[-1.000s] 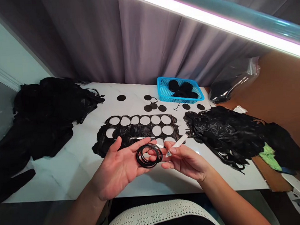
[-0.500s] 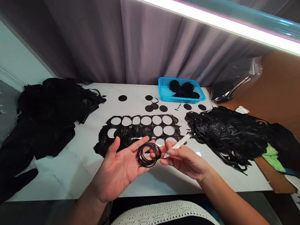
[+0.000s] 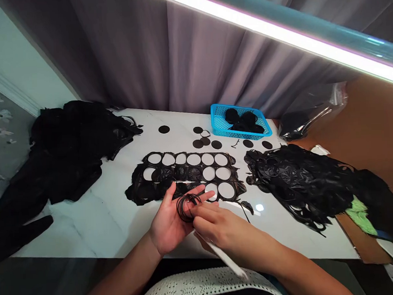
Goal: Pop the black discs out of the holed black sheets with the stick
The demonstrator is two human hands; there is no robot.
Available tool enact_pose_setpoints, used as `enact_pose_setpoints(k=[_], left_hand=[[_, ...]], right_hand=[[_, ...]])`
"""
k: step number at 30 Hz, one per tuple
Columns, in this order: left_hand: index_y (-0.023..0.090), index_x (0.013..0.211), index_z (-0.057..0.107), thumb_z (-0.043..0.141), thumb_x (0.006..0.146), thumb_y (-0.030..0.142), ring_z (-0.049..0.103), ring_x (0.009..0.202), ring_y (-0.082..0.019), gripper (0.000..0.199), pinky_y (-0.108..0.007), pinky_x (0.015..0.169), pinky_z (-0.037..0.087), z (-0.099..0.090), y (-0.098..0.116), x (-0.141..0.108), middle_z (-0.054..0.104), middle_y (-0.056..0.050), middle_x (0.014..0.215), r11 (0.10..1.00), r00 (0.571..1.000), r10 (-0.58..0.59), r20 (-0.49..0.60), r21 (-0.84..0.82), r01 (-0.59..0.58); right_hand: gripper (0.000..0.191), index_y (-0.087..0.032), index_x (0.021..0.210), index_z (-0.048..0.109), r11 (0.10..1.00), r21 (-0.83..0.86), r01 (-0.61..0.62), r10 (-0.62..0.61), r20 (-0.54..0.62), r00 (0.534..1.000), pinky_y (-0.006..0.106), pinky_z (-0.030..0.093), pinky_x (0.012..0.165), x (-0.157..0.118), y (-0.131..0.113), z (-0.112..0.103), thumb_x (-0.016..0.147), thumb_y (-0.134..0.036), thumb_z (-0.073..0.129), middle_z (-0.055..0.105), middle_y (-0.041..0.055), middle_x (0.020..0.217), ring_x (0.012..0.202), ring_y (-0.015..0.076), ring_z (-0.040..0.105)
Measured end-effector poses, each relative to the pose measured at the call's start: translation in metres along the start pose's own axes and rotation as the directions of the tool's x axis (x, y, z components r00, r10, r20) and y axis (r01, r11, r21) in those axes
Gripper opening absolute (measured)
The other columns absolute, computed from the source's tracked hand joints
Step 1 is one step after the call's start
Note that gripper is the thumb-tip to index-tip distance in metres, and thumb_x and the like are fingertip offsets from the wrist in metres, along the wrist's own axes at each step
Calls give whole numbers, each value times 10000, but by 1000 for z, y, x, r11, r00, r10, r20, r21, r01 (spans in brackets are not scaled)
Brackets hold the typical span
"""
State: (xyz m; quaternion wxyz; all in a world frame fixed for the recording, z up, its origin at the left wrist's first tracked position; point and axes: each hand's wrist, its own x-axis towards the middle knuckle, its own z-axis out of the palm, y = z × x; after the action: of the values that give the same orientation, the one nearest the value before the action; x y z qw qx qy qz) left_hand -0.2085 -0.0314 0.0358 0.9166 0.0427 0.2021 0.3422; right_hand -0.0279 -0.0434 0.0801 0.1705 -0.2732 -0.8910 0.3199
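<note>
My left hand (image 3: 173,225) is palm up with its fingers outstretched, bearing a loose bundle of thin black rings (image 3: 182,208). Over it, my right hand (image 3: 215,226) is closed, its fingertips at the rings and touching them. A slim white pen-like tool (image 3: 228,260) is held in the right hand, one end slanting down toward my lap; its other end is hidden by the hand. Just beyond both hands lies a black sheet with round holes (image 3: 202,166), some showing the white table and others dark.
Black discs (image 3: 216,144) lie scattered behind the sheet. A blue basket (image 3: 217,130) holds round black pieces. Black material is heaped left (image 3: 70,143) and right (image 3: 300,174). A clear plastic bag (image 3: 314,111) and a green cloth (image 3: 361,215) sit at the right. A bright lamp tube (image 3: 276,37) crosses above.
My right hand has moved left over the rings and turned, so the white tool points down toward me. The left hand has tilted, with the rings still on it.
</note>
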Motion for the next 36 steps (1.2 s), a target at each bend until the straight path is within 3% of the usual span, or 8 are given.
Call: enact_pose_setpoints(k=[4, 8, 12, 15, 20, 24, 28, 36], left_hand=[[154, 1405, 471, 259, 965, 667, 393, 1361, -377, 708, -526, 1079, 310, 2, 4, -6, 419, -147, 1496, 998, 992, 51, 112, -28, -48], [148, 1426, 446, 185, 985, 650, 361, 1369, -418, 717, -636, 1055, 285, 5, 5, -8, 355, -170, 1530, 996, 982, 92, 164, -24, -89], [172, 1472, 384, 183, 978, 665, 364, 1359, -445, 726, -678, 1057, 240, 6, 4, -7, 306, -170, 1553, 993, 975, 112, 193, -45, -105], [193, 1493, 345, 204, 965, 685, 373, 1351, -450, 736, -679, 1061, 233, 8, 4, -7, 306, -166, 1554, 992, 978, 111, 176, -79, -98], [210, 1481, 378, 239, 977, 659, 449, 1306, -416, 689, -634, 1045, 307, 13, 2, -7, 367, -145, 1526, 990, 987, 132, 92, -59, -127], [238, 1449, 439, 259, 992, 627, 535, 1243, -332, 626, -478, 969, 438, 14, -1, -6, 431, -113, 1491, 991, 990, 135, 30, 2, -135], [256, 1428, 476, 292, 989, 623, 527, 1259, -282, 601, -374, 966, 443, 10, -3, -4, 417, -69, 1510, 989, 989, 148, 3, 29, -148], [256, 1408, 511, 336, 971, 631, 350, 1400, -306, 602, -448, 1109, 304, 5, 3, 2, 368, -40, 1541, 986, 988, 154, -8, 60, -153]], right_hand=[[155, -216, 912, 526, 999, 8, 44, -43, -106, 993, 434, 450, 980, -11, -13, -4, 922, -75, 463, 575, 110, 1272, 1197, 248, 498], [121, -225, 885, 520, 996, 77, -55, 72, -241, 968, 375, 484, 954, -24, -10, -11, 907, -106, 530, 574, 73, 1308, 1170, 216, 546], [91, -227, 842, 550, 942, 208, -264, 334, -479, 812, 332, 498, 855, -36, 7, -10, 919, -183, 566, 633, 60, 1164, 1028, 195, 608], [155, -221, 777, 544, 894, 334, -299, 441, -527, 727, 337, 487, 842, -38, 16, -8, 925, -243, 581, 642, 63, 1134, 1016, 208, 602], [198, -212, 755, 525, 829, 514, -220, 461, -406, 789, 384, 452, 940, -23, 17, 3, 933, -282, 577, 599, 63, 1264, 1108, 225, 570], [188, -212, 755, 523, 832, 524, -183, 402, -340, 850, 394, 427, 959, -4, 16, 19, 920, -268, 590, 596, 53, 1269, 1184, 237, 524], [192, -210, 742, 503, 900, 384, -205, 359, -388, 849, 377, 412, 860, 7, 20, 34, 917, -235, 576, 635, 51, 1165, 1086, 230, 549], [118, -213, 805, 515, 951, 182, -249, 308, -481, 821, 365, 366, 817, 19, 26, 38, 910, -179, 557, 675, 13, 947, 872, 186, 571]])
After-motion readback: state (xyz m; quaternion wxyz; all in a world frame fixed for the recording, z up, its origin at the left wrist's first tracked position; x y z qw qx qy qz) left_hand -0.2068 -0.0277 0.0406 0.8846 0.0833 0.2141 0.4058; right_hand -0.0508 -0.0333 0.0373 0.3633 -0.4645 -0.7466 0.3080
